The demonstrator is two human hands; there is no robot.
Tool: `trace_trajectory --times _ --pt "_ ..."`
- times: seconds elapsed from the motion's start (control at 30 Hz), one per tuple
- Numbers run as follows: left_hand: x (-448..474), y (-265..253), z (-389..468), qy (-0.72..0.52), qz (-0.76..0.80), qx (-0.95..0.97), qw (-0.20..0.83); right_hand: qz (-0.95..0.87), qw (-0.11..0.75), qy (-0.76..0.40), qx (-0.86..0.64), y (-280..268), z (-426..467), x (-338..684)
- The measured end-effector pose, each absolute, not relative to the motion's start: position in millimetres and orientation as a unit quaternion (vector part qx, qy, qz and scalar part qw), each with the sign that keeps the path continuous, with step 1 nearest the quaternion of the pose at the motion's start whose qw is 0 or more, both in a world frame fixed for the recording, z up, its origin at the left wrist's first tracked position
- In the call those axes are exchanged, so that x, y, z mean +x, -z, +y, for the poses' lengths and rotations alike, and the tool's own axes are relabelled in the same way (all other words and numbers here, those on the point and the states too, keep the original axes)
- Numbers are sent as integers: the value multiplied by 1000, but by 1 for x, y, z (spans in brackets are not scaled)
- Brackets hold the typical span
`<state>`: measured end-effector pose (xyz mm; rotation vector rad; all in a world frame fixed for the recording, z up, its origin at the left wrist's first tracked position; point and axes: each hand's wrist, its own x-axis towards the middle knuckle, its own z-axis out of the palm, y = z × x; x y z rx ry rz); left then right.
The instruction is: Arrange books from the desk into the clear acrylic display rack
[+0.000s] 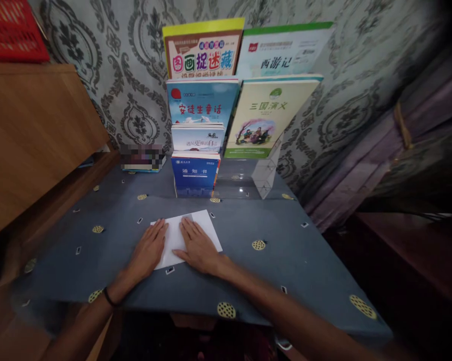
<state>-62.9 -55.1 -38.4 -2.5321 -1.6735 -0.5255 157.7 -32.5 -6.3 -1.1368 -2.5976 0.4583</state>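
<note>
A white sheet of paper (173,250) lies flat on the dark blue patterned tablecloth (278,271), turned a little askew. My left hand (150,246), with a black band on its wrist, rests along the paper's left edge, fingers stretched out. Across the middle of the sheet my right hand (197,245) lies flat, palm down, its thumb held apart from the fingers. Neither hand grips anything. The parts of the paper beneath both hands are hidden.
Behind the paper stands a clear stepped rack (265,175) with several books, a blue booklet (195,173) lowest. A small stack of books (142,163) lies at the back left. A wooden cabinet (33,135) borders the left, a purple curtain (376,155) the right.
</note>
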Motion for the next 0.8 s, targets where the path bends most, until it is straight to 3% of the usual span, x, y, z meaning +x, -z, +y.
trace_trajectory --times 0.37,0.6,0.8 --pt "-70 82 -40 174 -495 -833 176 -854 148 -130 -482 1 -20 201" --pt "-6 65 -28 139 -426 -886 118 -850 136 -147 -488 -8 -25 200" --pt "-11 73 -12 180 -443 -869 127 -850 146 -134 -488 -4 -25 201"
